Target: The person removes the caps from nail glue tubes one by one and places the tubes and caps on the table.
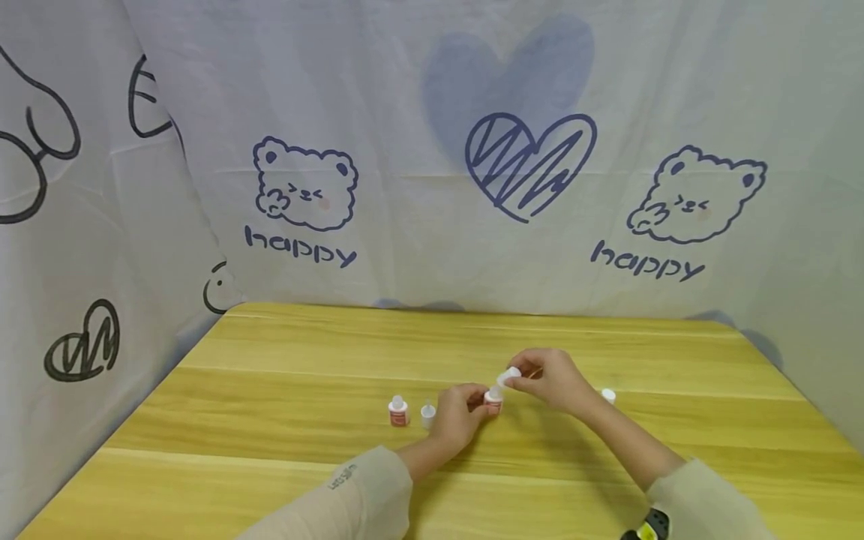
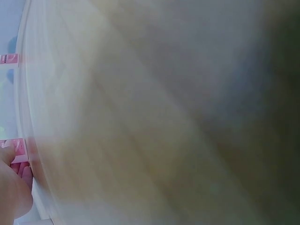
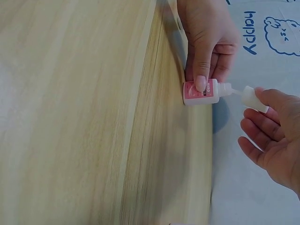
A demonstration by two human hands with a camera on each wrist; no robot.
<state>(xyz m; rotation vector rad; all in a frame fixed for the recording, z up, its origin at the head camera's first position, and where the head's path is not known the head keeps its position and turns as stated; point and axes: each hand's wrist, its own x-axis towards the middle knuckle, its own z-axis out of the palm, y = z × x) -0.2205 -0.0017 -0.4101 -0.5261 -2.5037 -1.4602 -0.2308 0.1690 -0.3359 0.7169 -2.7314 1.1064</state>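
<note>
My left hand [image 1: 457, 416] grips a small white bottle [image 1: 493, 403] with a pink-red label, which stands upright on the table; the right wrist view shows the thumb pressed on its label [image 3: 199, 90]. In my right hand [image 1: 550, 377], thumb and fingers pinch a white cap [image 1: 511, 375] just above the bottle's neck. From the cap a thin pale stem [image 3: 237, 92] runs to the bottle's mouth. The left wrist view catches the left hand [image 2: 14, 192] and its bottle [image 2: 19, 151] only at its edge; most of that view is blurred.
Left of the left hand stands a second uncapped bottle [image 1: 398, 412] with a similar label. Beside it a white cap [image 1: 428, 415] rests with its thin stem upward. A white-topped item [image 1: 609, 395] is partly hidden behind the right forearm. A printed cloth [image 1: 418, 247] hangs behind the wooden table [image 1: 304, 360].
</note>
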